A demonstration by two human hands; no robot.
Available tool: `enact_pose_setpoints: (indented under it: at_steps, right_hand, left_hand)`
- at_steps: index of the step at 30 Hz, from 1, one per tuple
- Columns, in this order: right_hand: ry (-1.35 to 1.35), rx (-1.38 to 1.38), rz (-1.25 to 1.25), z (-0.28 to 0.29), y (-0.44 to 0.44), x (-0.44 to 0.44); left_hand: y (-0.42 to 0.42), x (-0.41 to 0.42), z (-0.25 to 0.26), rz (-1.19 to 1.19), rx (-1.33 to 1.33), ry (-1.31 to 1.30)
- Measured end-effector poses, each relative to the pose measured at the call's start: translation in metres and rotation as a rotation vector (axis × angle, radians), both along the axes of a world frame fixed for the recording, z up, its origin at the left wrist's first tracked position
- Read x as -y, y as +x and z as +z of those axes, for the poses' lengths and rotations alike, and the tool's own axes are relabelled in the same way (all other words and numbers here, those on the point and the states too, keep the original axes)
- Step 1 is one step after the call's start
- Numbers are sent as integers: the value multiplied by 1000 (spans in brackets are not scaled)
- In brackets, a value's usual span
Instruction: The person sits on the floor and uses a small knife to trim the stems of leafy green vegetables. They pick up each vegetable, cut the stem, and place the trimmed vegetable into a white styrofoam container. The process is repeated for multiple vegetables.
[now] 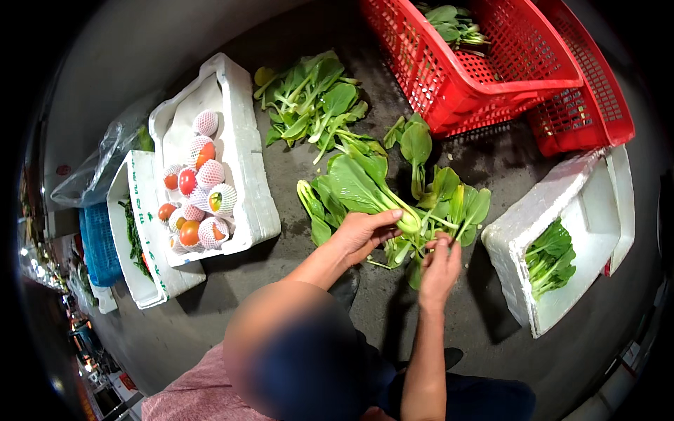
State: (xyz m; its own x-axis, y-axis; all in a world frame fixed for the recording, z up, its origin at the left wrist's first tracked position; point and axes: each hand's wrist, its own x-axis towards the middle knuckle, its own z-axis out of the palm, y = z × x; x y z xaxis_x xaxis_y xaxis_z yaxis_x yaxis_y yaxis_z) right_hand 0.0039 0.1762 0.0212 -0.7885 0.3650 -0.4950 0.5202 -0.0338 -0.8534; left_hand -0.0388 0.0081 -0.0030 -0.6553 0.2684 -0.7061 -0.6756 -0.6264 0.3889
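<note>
My left hand (366,234) holds a green bok choy (358,187) near its pale base, with the leaves pointing up and left. Just right of that base is my right hand (441,263), its fingertips pinched at a thin stalk; whether they grip it is hard to tell. Beneath both hands, loose leaves (455,205) and stalks lie on the concrete floor. Another bok choy (314,208) rests left of the held one. A larger heap of leafy greens (321,100) spreads farther up, and a single leafy piece (416,144) lies near the red crate.
Red plastic crates (474,92) stand at the upper right, one with greens inside. A white foam box (505,263) at right holds leafy greens (550,258). At left, another foam box (258,194) holds tomatoes (187,181) in foam nets, beside a box of dark greens (131,226) and a blue basket (102,252).
</note>
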Motion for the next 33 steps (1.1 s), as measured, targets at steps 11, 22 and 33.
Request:
enact_pose_setpoints:
  at_steps: [11,22,33]
  right_hand:
    - [572,-108,456,7,14,20]
    - [703,-68,481,12,10,25]
    - [183,220,162,-44,26,7]
  left_hand:
    - [7,-16,21,77,2,-23]
    - [10,-19,23,84,15,-79]
    - [10,-23,44,132,-75,-16]
